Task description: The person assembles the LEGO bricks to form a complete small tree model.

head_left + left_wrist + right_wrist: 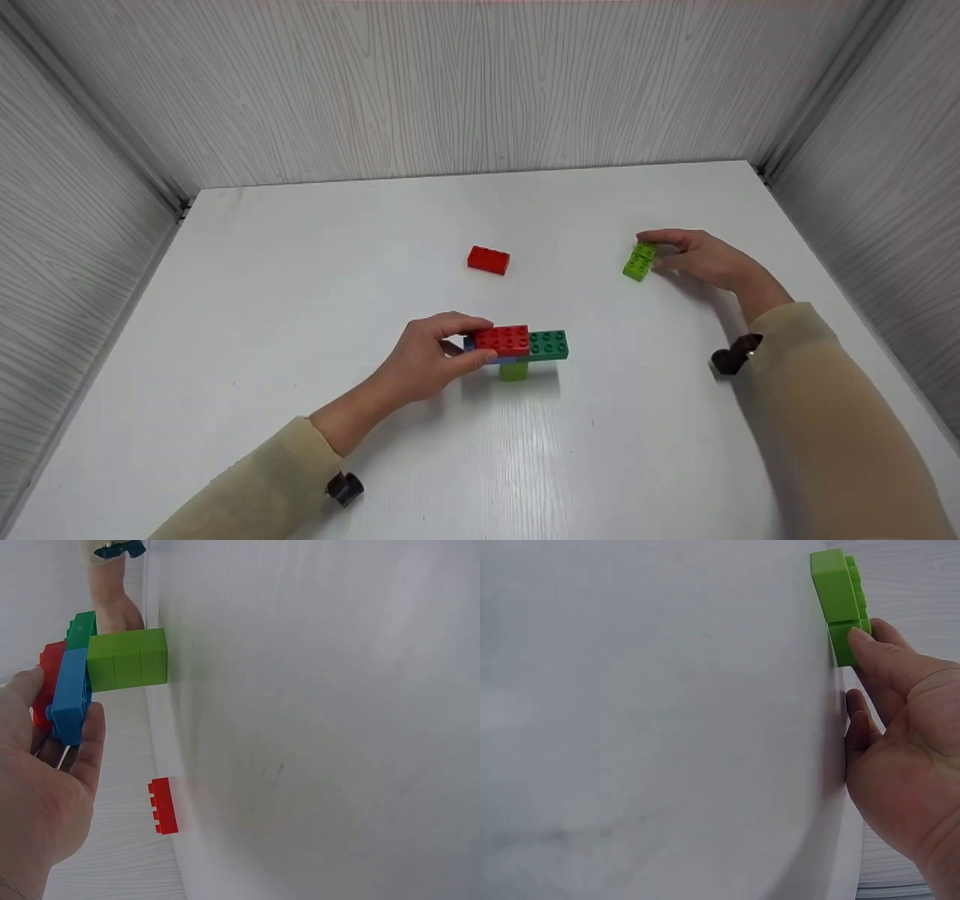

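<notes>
Head: the central brick structure [511, 343] is pinched at its left end by the left hand [429, 357]; at far right, green bricks [639, 262] by the right hand [706, 259]. Left wrist: the thumb [28, 685] is laid along red. Right wrist: lower fingers [858, 727] are bent.

White tabletop [300, 255] between pale wood-grained walls [480, 90]

In bright light the hands [429, 360] cast soft shadows, while wrist views look dimmer.
</notes>
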`<action>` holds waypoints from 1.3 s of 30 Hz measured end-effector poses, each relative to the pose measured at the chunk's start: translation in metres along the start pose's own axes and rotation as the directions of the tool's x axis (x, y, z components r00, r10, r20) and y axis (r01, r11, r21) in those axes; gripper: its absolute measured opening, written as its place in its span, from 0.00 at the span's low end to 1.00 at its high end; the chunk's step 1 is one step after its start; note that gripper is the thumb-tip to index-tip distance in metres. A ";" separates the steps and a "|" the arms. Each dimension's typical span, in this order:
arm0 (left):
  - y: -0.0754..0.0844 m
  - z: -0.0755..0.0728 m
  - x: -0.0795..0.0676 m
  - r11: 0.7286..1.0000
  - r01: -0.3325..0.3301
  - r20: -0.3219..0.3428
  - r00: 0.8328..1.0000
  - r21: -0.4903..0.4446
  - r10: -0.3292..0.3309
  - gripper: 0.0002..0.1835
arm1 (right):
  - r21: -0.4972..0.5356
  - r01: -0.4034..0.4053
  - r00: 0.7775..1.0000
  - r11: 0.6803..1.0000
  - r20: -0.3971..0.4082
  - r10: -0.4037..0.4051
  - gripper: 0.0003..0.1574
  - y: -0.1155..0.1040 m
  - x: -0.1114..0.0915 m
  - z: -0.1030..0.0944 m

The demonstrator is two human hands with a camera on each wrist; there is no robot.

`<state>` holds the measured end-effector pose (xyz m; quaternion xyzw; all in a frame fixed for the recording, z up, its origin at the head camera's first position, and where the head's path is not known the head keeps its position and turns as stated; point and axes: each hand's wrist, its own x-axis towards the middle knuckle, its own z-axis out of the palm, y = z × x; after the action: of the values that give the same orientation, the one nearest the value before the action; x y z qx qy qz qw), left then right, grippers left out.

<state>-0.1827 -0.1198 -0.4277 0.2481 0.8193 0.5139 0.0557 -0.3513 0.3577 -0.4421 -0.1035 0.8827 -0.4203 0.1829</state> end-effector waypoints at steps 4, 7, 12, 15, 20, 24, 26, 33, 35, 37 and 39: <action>0.000 0.000 0.000 1.000 0.002 0.004 1.000 0.013 -0.002 0.23 | 0.010 -0.004 1.000 1.000 -0.007 0.004 0.33 -0.001 0.001 0.002; 0.000 0.000 0.000 1.000 0.000 0.004 1.000 0.014 -0.001 0.22 | 0.021 -0.017 1.000 1.000 -0.013 0.018 0.31 0.000 0.000 0.002; -0.001 0.000 0.000 1.000 -0.002 0.002 1.000 0.013 0.002 0.21 | 0.022 -0.029 0.999 0.999 -0.027 0.030 0.29 0.004 0.001 0.003; -0.001 0.000 0.000 1.000 -0.002 0.002 1.000 0.019 0.002 0.22 | 0.027 -0.037 0.999 0.999 -0.038 0.038 0.29 0.006 0.002 0.003; -0.002 0.001 0.001 1.000 -0.003 -0.002 1.000 0.026 0.003 0.22 | 0.029 -0.073 0.995 0.997 -0.065 0.075 0.28 0.006 0.002 0.005; -0.003 0.002 0.002 1.000 -0.008 -0.008 1.000 0.023 0.008 0.22 | 0.055 -0.083 0.993 0.995 -0.081 0.087 0.28 -0.002 -0.004 0.005; -0.003 0.002 0.003 1.000 -0.014 -0.010 1.000 0.020 0.014 0.21 | 0.072 -0.076 0.993 0.995 -0.080 0.082 0.30 -0.009 -0.010 0.005; -0.002 0.003 0.004 1.000 -0.030 -0.011 0.999 0.009 0.030 0.20 | 0.078 -0.049 0.991 0.996 -0.121 0.058 0.35 0.005 -0.011 -0.003; -0.001 0.003 0.004 1.000 -0.024 -0.009 1.000 0.010 0.024 0.21 | 0.068 -0.052 0.988 0.996 -0.145 0.061 0.34 0.006 -0.014 -0.005; -0.001 0.002 0.004 1.000 -0.017 -0.007 1.000 0.012 0.017 0.21 | 0.072 -0.046 0.984 0.996 -0.167 0.058 0.32 0.004 -0.017 -0.006; -0.001 0.002 0.003 1.000 -0.010 -0.007 1.000 0.010 0.010 0.20 | 0.083 -0.035 0.981 0.996 -0.190 0.050 0.31 0.000 -0.020 -0.006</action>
<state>-0.1851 -0.1172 -0.4287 0.2507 0.8207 0.5110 0.0492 -0.3352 0.3682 -0.4338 -0.0365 0.8808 -0.4591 0.1100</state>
